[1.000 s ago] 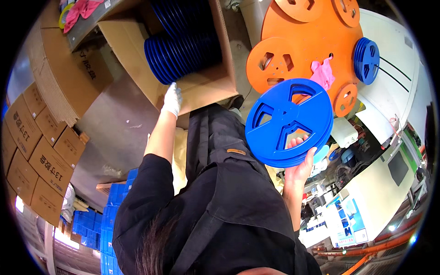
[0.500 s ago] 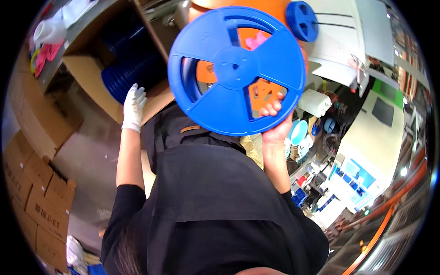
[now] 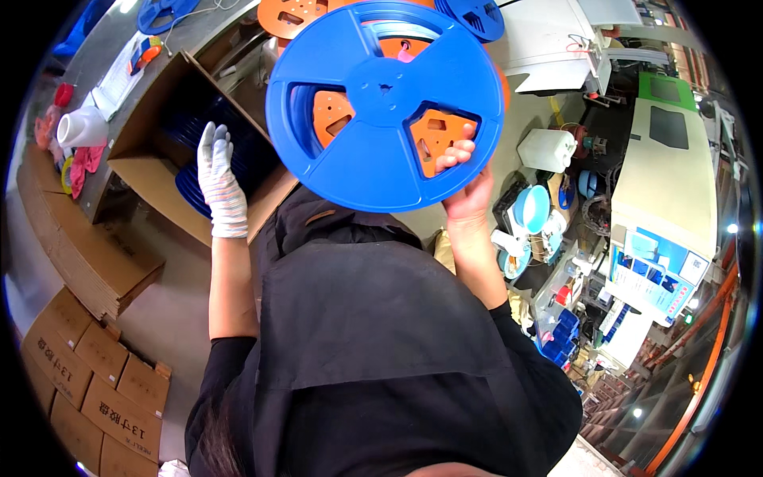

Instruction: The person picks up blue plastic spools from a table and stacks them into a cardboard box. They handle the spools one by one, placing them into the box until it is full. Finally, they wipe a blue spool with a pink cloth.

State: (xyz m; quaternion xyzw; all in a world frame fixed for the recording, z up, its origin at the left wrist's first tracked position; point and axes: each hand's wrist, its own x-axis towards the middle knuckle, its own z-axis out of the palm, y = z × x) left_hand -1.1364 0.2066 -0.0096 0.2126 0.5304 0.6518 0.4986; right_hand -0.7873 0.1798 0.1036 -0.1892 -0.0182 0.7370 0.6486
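A large blue plastic reel (image 3: 385, 91) with wide cut-out windows is held up in front of me. My right hand (image 3: 467, 181) grips its lower right rim, with bare fingers curling through one window. My left hand (image 3: 221, 179), in a white striped glove, is raised beside an open cardboard box (image 3: 147, 176). Its fingers stretch upward and it holds nothing. Stacked blue reels (image 3: 189, 191) lie inside the box, partly hidden by that hand. Through the held reel's windows I see orange perforated plates (image 3: 330, 119).
A grey bench (image 3: 171, 60) with a white jug (image 3: 79, 127) runs along the far left. Stacked cartons (image 3: 119, 409) stand at lower left. To the right are a white canister (image 3: 547, 151), light blue basins (image 3: 531, 208) and a large cream machine (image 3: 664, 187). Another blue reel (image 3: 477, 17) sits behind mine.
The whole view has shifted, showing more of the bench and cartons. My left hand has turned and sits further over the box opening. The right hand keeps its hold on the reel.
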